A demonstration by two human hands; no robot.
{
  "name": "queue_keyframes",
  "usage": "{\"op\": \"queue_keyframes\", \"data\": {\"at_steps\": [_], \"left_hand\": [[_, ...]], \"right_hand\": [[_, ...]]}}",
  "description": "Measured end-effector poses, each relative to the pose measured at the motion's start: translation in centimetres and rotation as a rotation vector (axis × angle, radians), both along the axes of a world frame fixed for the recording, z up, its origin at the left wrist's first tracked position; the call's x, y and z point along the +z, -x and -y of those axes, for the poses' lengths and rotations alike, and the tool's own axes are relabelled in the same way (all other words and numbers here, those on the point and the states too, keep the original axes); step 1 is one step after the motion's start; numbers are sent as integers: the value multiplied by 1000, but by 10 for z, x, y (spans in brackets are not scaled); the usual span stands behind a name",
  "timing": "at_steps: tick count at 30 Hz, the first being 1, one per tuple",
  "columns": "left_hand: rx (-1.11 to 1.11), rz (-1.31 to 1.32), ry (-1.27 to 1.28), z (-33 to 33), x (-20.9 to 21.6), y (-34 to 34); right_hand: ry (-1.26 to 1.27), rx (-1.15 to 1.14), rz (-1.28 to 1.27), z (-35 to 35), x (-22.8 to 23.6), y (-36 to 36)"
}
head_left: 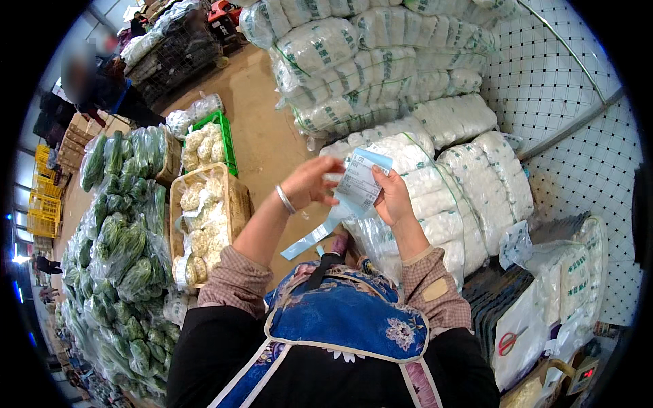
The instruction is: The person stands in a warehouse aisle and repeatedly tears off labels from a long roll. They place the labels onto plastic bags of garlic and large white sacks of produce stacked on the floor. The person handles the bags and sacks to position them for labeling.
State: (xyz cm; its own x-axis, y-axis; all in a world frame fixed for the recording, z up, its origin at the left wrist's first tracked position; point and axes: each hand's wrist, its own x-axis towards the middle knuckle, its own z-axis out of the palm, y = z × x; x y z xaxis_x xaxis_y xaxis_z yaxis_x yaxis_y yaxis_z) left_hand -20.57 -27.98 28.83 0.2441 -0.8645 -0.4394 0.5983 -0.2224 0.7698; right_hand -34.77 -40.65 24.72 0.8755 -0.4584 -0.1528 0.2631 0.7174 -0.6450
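My right hand [394, 196] pinches a strip of printed white labels [359, 178] on light blue backing, thumb over its upper right edge. The strip's tail [309, 239] hangs down and to the left, above the floor. Just left of the labels is my left hand [311, 182], its fingers apart and slightly curled, with nothing visible in them. A pale bracelet [285, 198] circles my left wrist. Beyond and below my right hand lie bundles of clear-bagged white goods [445, 228], which look soft and packed in rows.
At left stand a tan crate [239, 197] of bagged pale vegetables, a green crate [228, 146] and a heap of bagged green vegetables [122, 251]. Taller white bundles [381, 68] rise ahead. Red-handled scissors [507, 343] lie at lower right. A person [112, 85] stands far left.
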Motion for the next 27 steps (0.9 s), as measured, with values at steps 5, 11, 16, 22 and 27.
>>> {"op": "queue_keyframes", "data": {"at_steps": [5,11,16,22,27], "left_hand": [[-30,14,143,-10,-47,26],[53,169,112,-9,-59,25],[-157,334,72,-10,-75,39],[-421,303,-46,-2,-99,43],[-414,250,-80,2,-121,48]], "right_hand": [[-21,-23,-4,-3,-9,-1],[1191,-743,-573,23,-56,11],[1531,79,-460,-17,-25,39],[979,143,-490,-5,-68,58],[1222,258,-503,-5,-71,61]]}}
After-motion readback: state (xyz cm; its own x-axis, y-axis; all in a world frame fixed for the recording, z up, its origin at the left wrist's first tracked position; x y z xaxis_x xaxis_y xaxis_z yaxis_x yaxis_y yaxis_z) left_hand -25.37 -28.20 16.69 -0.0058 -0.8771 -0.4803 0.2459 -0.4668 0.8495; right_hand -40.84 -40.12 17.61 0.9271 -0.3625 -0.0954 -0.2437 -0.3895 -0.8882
